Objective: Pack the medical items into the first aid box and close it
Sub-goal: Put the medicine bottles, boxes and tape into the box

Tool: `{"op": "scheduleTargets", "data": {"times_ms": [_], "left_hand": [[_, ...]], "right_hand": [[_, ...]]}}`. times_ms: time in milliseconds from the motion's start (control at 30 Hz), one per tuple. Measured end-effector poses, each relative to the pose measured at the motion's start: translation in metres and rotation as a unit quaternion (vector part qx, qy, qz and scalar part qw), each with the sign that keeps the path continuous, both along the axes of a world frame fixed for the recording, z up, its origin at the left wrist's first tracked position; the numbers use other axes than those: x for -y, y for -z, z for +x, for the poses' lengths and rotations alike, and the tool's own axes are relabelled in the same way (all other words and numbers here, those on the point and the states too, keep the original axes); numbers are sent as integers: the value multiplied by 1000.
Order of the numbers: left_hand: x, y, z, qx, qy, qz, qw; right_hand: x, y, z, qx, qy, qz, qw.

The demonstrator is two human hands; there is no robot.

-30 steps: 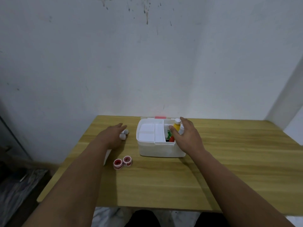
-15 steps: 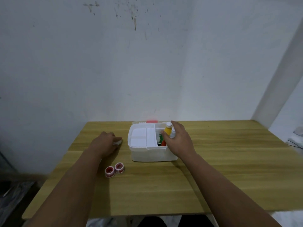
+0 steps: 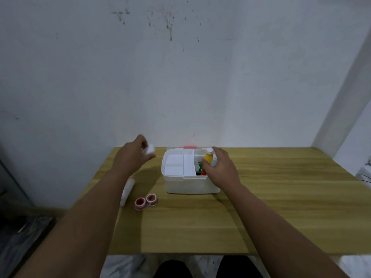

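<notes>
An open white first aid box stands on the wooden table, with a white inner tray over its left half. My right hand is over the box's right half, shut on a yellow bottle with a white cap and a small white bottle. Green and red items show inside below them. My left hand is raised left of the box, shut on a small white roll. Two red-and-white tape rolls lie in front, left of the box.
A long white packet lies on the table, partly hidden under my left forearm. The box's red-edged lid hangs open behind it, near the wall. Bare wooden table stretches to the right and front of the box.
My left hand has lifted off the table with the small white roll, moving up toward the box. My right hand stays over the box with the bottles.
</notes>
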State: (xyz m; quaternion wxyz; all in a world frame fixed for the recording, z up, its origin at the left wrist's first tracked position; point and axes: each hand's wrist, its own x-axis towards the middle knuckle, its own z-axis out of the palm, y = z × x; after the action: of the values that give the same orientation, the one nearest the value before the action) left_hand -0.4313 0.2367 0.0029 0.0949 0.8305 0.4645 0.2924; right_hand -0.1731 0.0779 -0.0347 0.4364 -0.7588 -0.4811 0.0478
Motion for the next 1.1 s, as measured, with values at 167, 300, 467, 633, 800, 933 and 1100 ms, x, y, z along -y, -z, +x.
{"op": "scheduleTargets", "data": {"times_ms": [167,300,467,633,800,933,1100], "left_hand": [[11,-17,31,0,82,-7,997],[16,-13,52,-44,102,-13,994],[17,-10,70,-100,114,-15,988],[14,-17,70,-161,131,-3,978],[20,-22,68,-161,126,8,979],[23,-18,47,-58,69,33,995],[22,-3,1,-92,-96,-20,991]], "right_hand": [[1,1,0,-5,-5,-4,1000],[1,1,1,3,-8,-19,1000],[1,1,3,5,-12,-10,1000],[0,3,4,4,-10,-4,1000],[-1,4,5,-3,-11,-3,1000],[-1,2,5,-9,-9,-4,1000],[-2,3,4,-19,-6,-7,1000]]}}
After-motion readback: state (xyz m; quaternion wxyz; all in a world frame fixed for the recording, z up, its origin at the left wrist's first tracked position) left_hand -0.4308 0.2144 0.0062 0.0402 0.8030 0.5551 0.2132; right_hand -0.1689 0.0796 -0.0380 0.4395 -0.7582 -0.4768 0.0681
